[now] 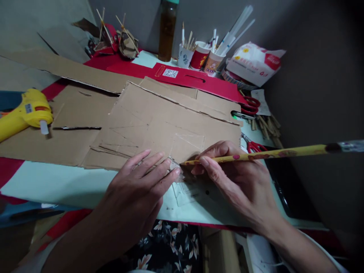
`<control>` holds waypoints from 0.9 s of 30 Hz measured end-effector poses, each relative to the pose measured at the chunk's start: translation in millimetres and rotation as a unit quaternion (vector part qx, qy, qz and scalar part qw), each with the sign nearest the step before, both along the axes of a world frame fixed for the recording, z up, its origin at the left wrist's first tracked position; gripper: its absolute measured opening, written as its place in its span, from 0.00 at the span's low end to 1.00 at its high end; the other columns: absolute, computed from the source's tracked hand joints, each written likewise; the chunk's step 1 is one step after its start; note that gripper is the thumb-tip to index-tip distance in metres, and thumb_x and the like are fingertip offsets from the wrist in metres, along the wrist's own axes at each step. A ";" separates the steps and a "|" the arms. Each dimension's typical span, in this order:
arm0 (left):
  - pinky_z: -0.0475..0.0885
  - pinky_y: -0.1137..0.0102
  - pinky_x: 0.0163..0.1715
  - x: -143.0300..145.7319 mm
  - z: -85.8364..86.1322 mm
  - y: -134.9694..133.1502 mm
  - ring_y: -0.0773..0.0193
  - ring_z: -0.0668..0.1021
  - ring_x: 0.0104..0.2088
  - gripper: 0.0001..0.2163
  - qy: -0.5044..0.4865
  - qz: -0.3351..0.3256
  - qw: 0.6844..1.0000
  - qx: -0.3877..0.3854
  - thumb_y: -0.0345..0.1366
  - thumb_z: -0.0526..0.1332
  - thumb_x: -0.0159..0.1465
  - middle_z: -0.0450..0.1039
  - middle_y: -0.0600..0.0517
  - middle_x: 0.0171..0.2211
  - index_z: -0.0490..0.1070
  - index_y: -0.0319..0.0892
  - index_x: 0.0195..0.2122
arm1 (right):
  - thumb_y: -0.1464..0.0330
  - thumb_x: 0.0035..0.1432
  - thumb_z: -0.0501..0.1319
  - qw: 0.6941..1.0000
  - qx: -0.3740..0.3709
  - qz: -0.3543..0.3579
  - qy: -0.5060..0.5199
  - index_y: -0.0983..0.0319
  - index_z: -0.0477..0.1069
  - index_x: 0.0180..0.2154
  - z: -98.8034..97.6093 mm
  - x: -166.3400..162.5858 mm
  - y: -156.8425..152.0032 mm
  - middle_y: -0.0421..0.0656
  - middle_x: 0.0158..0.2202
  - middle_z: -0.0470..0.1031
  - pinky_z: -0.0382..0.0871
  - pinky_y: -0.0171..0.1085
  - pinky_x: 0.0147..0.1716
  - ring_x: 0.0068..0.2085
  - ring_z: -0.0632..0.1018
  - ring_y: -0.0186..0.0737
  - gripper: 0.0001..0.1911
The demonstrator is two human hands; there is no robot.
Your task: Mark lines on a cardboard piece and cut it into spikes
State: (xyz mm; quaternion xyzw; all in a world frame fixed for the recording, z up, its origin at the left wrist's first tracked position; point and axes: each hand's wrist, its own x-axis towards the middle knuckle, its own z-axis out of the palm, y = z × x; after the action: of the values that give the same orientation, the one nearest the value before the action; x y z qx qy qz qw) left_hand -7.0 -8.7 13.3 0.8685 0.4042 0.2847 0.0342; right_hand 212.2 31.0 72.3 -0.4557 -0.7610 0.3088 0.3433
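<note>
My right hand is closed around a yellow patterned pencil, its tip down at the edge of a brown cardboard sheet. My left hand lies flat, fingers stretched out, pressing near that same edge. Under its fingertips is a clear, flat plastic piece that reaches from the cardboard over the pale tabletop; the fingers hide part of it, and I cannot tell its exact kind. Thin drawn lines and some slits mark the cardboard left of the plastic.
A yellow glue gun rests on cardboard at the left. Behind stand a bottle of brown liquid, paper cups with sticks and straws, and a tissue pack. Red-handled scissors and a dark tablet-like object are at the right.
</note>
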 end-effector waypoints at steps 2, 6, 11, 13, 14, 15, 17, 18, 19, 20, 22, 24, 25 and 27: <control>0.58 0.48 0.66 -0.9 -1.0 0.2 0.53 0.68 0.63 0.21 0.003 -0.005 1.000 0.001 0.26 0.54 0.65 0.73 0.45 0.58 0.70 0.40 0.59 | 0.70 0.67 0.62 1.000 0.003 -0.004 0.003 0.62 0.76 0.32 -0.2 2.0 -1.1 0.42 0.31 0.77 0.71 0.35 0.29 0.31 0.79 0.36 0.09; 0.59 0.47 0.66 -2.1 -0.3 1.0 0.51 0.68 0.63 0.22 0.020 -0.008 1.000 0.007 0.25 0.54 0.63 0.73 0.44 0.58 0.69 0.39 0.60 | 0.72 0.67 0.62 1.000 0.019 -0.009 0.006 0.62 0.76 0.31 -0.8 6.9 -5.0 0.41 0.29 0.76 0.70 0.33 0.29 0.30 0.78 0.34 0.10; 0.59 0.46 0.65 -2.1 3.5 1.3 0.48 0.68 0.62 0.23 0.058 -0.005 0.998 0.006 0.26 0.55 0.62 0.72 0.42 0.58 0.69 0.39 0.59 | 0.73 0.67 0.62 1.000 0.016 -0.024 0.007 0.63 0.76 0.30 0.2 17.5 -14.1 0.40 0.30 0.76 0.70 0.32 0.30 0.31 0.78 0.33 0.11; 0.59 0.47 0.65 -2.1 4.8 0.9 0.48 0.69 0.62 0.23 0.064 0.002 0.998 0.005 0.25 0.55 0.62 0.71 0.42 0.58 0.69 0.40 0.59 | 0.72 0.67 0.62 0.999 0.015 -0.029 0.005 0.63 0.76 0.30 -0.5 22.5 -17.6 0.40 0.30 0.76 0.70 0.33 0.31 0.31 0.78 0.34 0.11; 0.59 0.47 0.65 -2.1 5.3 0.8 0.48 0.69 0.62 0.23 0.065 0.004 0.998 0.004 0.24 0.56 0.62 0.71 0.42 0.58 0.69 0.40 0.59 | 0.72 0.67 0.62 0.999 0.016 -0.032 0.004 0.62 0.77 0.29 -1.3 24.9 -19.2 0.40 0.30 0.76 0.70 0.33 0.31 0.31 0.78 0.34 0.12; 0.59 0.46 0.65 -2.2 5.7 0.6 0.48 0.69 0.62 0.23 0.065 0.005 0.998 0.004 0.24 0.56 0.62 0.71 0.42 0.58 0.69 0.40 0.59 | 0.72 0.67 0.62 0.999 0.017 -0.036 0.006 0.62 0.77 0.29 -2.3 27.1 -20.6 0.40 0.30 0.76 0.71 0.34 0.31 0.31 0.78 0.35 0.12; 0.59 0.45 0.65 -2.6 6.2 0.7 0.47 0.69 0.62 0.23 0.065 0.002 0.998 0.008 0.24 0.56 0.63 0.72 0.42 0.58 0.70 0.40 0.59 | 0.70 0.67 0.62 0.999 0.012 -0.045 0.009 0.61 0.76 0.29 -4.7 30.8 -23.1 0.40 0.30 0.76 0.71 0.35 0.31 0.32 0.78 0.36 0.12; 0.60 0.45 0.64 -2.7 6.4 0.9 0.47 0.70 0.62 0.23 0.067 0.000 0.998 0.012 0.24 0.56 0.63 0.72 0.42 0.58 0.70 0.40 0.59 | 0.70 0.67 0.62 0.999 0.009 -0.050 0.011 0.61 0.76 0.29 -5.9 32.3 -24.3 0.40 0.30 0.76 0.71 0.35 0.32 0.32 0.78 0.37 0.12; 0.61 0.45 0.64 -2.9 6.6 1.2 0.47 0.70 0.61 0.23 0.068 -0.003 0.997 0.017 0.24 0.56 0.63 0.72 0.41 0.57 0.70 0.39 0.59 | 0.69 0.67 0.62 0.998 0.007 -0.055 0.014 0.60 0.76 0.29 -7.1 33.4 -25.5 0.41 0.29 0.76 0.71 0.35 0.32 0.32 0.78 0.37 0.12; 0.62 0.45 0.63 -2.9 6.7 1.5 0.47 0.70 0.61 0.22 0.070 -0.005 0.997 0.025 0.23 0.56 0.63 0.72 0.41 0.57 0.70 0.39 0.59 | 0.69 0.67 0.62 0.998 0.006 -0.060 0.017 0.60 0.76 0.29 -8.2 34.3 -26.8 0.41 0.29 0.76 0.71 0.35 0.33 0.32 0.78 0.37 0.13; 0.64 0.44 0.62 -2.9 6.8 2.2 0.46 0.71 0.60 0.22 0.073 -0.008 0.997 0.035 0.23 0.56 0.63 0.72 0.41 0.56 0.70 0.39 0.58 | 0.69 0.67 0.62 0.997 0.005 -0.067 0.027 0.61 0.76 0.29 -10.4 35.4 -29.9 0.41 0.30 0.76 0.71 0.35 0.33 0.32 0.78 0.37 0.12; 0.64 0.44 0.61 -2.8 6.8 2.5 0.46 0.71 0.60 0.21 0.073 -0.006 0.997 0.037 0.23 0.56 0.63 0.72 0.41 0.56 0.70 0.38 0.58 | 0.69 0.68 0.62 0.997 0.000 -0.070 0.045 0.61 0.76 0.31 -12.7 36.0 -33.8 0.41 0.30 0.77 0.72 0.36 0.34 0.33 0.79 0.37 0.11; 0.64 0.43 0.61 -2.8 6.7 2.5 0.46 0.70 0.60 0.21 0.072 -0.004 0.997 0.036 0.23 0.56 0.63 0.72 0.40 0.56 0.70 0.38 0.58 | 0.69 0.68 0.61 0.996 -0.002 -0.071 0.058 0.60 0.76 0.32 -13.8 36.3 -36.0 0.42 0.31 0.77 0.73 0.36 0.35 0.34 0.79 0.38 0.10; 0.63 0.44 0.62 -3.1 6.5 2.2 0.47 0.70 0.60 0.22 0.071 -0.004 0.997 0.031 0.23 0.55 0.64 0.72 0.41 0.56 0.69 0.39 0.59 | 0.70 0.68 0.60 0.994 0.004 -0.074 0.086 0.59 0.75 0.35 -15.8 37.5 -40.5 0.42 0.34 0.78 0.74 0.37 0.37 0.37 0.80 0.40 0.08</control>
State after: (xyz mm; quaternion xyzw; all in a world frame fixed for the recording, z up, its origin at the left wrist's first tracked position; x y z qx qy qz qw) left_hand -10.0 -6.5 19.8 0.8887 0.3935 0.2346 -0.0200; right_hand 249.7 -9.5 56.6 -0.4809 -0.6940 0.3180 0.4313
